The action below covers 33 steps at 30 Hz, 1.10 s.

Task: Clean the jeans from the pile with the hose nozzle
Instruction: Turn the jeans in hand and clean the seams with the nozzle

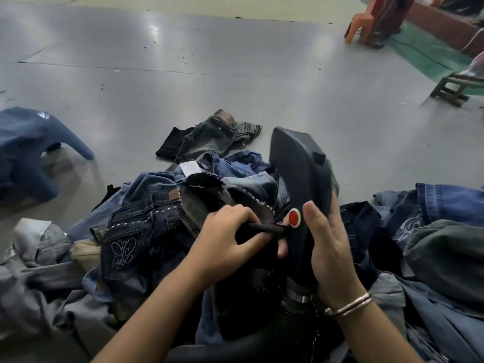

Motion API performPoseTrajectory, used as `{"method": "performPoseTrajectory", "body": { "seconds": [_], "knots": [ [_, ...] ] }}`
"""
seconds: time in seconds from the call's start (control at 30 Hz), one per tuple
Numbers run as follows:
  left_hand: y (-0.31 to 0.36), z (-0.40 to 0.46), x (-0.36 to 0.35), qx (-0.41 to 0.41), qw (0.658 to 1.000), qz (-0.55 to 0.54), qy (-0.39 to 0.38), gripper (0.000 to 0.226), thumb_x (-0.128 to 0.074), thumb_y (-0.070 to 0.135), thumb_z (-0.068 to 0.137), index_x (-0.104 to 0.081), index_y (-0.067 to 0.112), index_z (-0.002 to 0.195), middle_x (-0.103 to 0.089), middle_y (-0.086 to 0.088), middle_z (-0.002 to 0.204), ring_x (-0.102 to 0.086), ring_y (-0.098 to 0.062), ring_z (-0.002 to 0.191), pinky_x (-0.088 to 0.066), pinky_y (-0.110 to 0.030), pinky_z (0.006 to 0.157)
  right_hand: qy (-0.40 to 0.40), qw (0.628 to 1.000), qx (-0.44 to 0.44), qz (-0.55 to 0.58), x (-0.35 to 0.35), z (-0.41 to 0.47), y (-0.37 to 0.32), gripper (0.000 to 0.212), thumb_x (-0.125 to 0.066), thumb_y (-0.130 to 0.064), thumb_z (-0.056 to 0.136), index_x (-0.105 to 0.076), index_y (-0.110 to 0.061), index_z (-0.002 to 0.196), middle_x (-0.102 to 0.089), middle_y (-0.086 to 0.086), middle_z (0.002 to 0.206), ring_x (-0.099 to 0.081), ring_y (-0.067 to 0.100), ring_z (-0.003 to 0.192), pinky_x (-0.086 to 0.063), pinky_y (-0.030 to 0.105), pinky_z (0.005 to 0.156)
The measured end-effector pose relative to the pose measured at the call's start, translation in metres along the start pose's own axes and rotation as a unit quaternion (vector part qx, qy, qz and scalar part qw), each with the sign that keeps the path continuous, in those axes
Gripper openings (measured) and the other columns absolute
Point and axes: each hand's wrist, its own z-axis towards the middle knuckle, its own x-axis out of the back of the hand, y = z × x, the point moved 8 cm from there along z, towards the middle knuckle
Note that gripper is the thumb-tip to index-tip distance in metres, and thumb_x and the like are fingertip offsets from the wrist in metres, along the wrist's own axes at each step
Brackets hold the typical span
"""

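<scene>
Presently my right hand (331, 247) wraps the hose nozzle (301, 176), thumb beside its red button (293, 218); my left hand (227, 237) pinches a fold of the dark jeans (243, 289) against it, above the pile (131, 231). Risks, as I judge them: the bunched fold may slip from my pinch, or cloth may cover the button. The nozzle's long axis runs from me, tip up and away.

Dark jeans (251, 284) bunched atop denim pile (136, 231), black hose nozzle (301, 179) upright, touching them
</scene>
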Motion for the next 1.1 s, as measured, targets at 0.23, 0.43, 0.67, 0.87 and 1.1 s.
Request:
{"method": "performPoseTrajectory", "body": {
  "seconds": [0.23, 0.43, 0.67, 0.87, 1.1],
  "knots": [
    [0.004, -0.008, -0.016, 0.035, 0.949, -0.312, -0.015, 0.007, -0.058, 0.021, 0.086, -0.052, 0.019, 0.084, -0.057, 0.013, 0.073, -0.049, -0.003, 0.065, -0.043, -0.017, 0.063, 0.077, 0.996, -0.039, 0.018, 0.023, -0.001, -0.002, 0.025, -0.057, -0.039, 0.086, -0.056, -0.024, 0.106, -0.056, 0.010, 0.069, -0.050, 0.024, 0.040, -0.047, 0.030, 0.041],
    [-0.013, -0.001, 0.010, 0.052, 0.904, -0.407, 0.120, 0.006, -0.054, 0.022, 0.090, -0.050, 0.018, 0.089, -0.050, 0.000, 0.067, -0.044, -0.005, 0.058, -0.039, -0.012, 0.054, -0.026, 0.993, -0.103, 0.045, 0.015, -0.010, 0.003, 0.069, -0.075, -0.055, 0.071, -0.047, -0.006, 0.111, -0.054, 0.014, 0.066, -0.049, 0.024, 0.041, -0.045, 0.027, 0.043],
    [-0.033, 0.000, 0.025, 0.090, 0.907, -0.373, 0.174, 0.015, -0.055, 0.007, 0.093, -0.045, 0.017, 0.087, -0.052, 0.007, 0.065, -0.045, -0.013, 0.062, -0.040, -0.022, 0.058, -0.225, 0.953, -0.184, 0.081, 0.004, -0.036, -0.007, 0.054, -0.067, -0.050, 0.085, -0.042, -0.006, 0.103, -0.057, 0.010, 0.059, -0.052, 0.020, 0.039, -0.043, 0.023, 0.042],
    [-0.034, 0.000, 0.028, 0.102, 0.907, -0.370, 0.171, 0.020, -0.049, 0.000, 0.094, -0.044, 0.017, 0.085, -0.051, 0.012, 0.060, -0.044, -0.002, 0.055, -0.039, -0.014, 0.050, -0.277, 0.934, -0.213, 0.074, 0.001, -0.055, 0.006, 0.046, -0.059, -0.038, 0.096, -0.043, -0.038, 0.138, -0.058, 0.016, 0.077, -0.058, 0.021, 0.048, -0.048, 0.024, 0.050],
    [-0.024, -0.003, 0.001, 0.091, 0.909, -0.405, 0.051, 0.019, -0.064, 0.018, 0.087, -0.046, 0.017, 0.084, -0.050, 0.010, 0.060, -0.041, -0.002, 0.053, -0.035, -0.014, 0.049, -0.170, 0.964, -0.203, 0.027, 0.011, -0.032, 0.003, 0.058, -0.073, -0.055, 0.077, -0.044, -0.011, 0.103, -0.055, 0.012, 0.059, -0.050, 0.023, 0.037, -0.043, 0.024, 0.042]
  ]
}}
